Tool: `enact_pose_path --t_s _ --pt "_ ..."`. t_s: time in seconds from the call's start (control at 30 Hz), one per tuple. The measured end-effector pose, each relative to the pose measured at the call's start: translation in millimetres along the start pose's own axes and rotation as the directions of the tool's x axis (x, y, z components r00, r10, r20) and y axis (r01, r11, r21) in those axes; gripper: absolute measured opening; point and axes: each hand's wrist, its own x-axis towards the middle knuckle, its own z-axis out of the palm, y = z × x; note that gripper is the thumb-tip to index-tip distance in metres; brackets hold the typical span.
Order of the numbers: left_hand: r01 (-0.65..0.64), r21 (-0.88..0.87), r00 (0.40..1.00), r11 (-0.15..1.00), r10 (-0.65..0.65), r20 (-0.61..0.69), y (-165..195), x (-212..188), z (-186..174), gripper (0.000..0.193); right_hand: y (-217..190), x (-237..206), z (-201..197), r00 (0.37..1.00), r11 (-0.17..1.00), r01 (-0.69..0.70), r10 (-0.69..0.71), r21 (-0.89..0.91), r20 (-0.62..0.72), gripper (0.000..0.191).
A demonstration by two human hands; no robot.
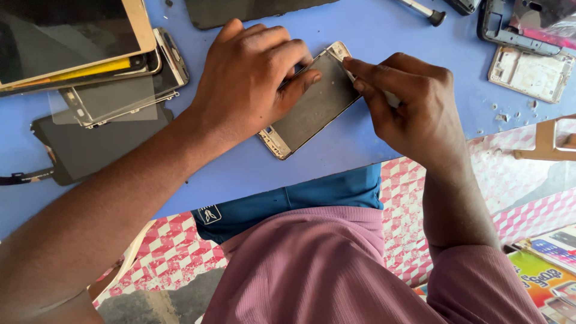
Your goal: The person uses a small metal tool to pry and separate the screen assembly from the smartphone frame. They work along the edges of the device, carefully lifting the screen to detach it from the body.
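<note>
The left hand (252,78) is pressing down on the far-left part of a phone screen panel (312,108), thumb lying across its dark face and fingers curled over its far edge, so it is grasping the panel. The panel is lying tilted on the blue table (360,30), between both hands. The right hand (414,105) is clenching, fingertips (354,65) pinching at the panel's far-right corner; 1 stack of phone parts (90,66) is sitting far left.

Matt dark glass phone screen in pale metal frame (312,105) — dull finish; smooth blue laminate counter (372,30) — speckled with white chips.
</note>
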Motion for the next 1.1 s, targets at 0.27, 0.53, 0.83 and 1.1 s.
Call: enact_pose_path --t_s 0.27,0.53,0.83,1.1 --pt "-0.023 0.047 1.000 0.999 0.023 -0.003 6 -2 -5 0.021 -10 -7 0 0.998 0.996 -0.049 0.052 0.068 -0.047 0.025" --pt "-0.019 -0.004 1.000 1.000 0.019 0.025 6 -2 -5 0.025 -15 -7 4 0.997 0.998 -0.045 0.048 0.046 -0.065 0.023" --pt "-0.023 -0.083 0.999 0.996 0.026 0.036 9 0 -1 0.027 -32 -8 11 0.995 0.995 -0.099 0.099 0.000 -0.013 0.026" --pt "-0.042 -0.086 0.998 0.995 0.045 0.032 8 -3 1 0.027 -32 -9 8 0.984 0.985 -0.174 0.174 -0.014 -0.041 0.025"
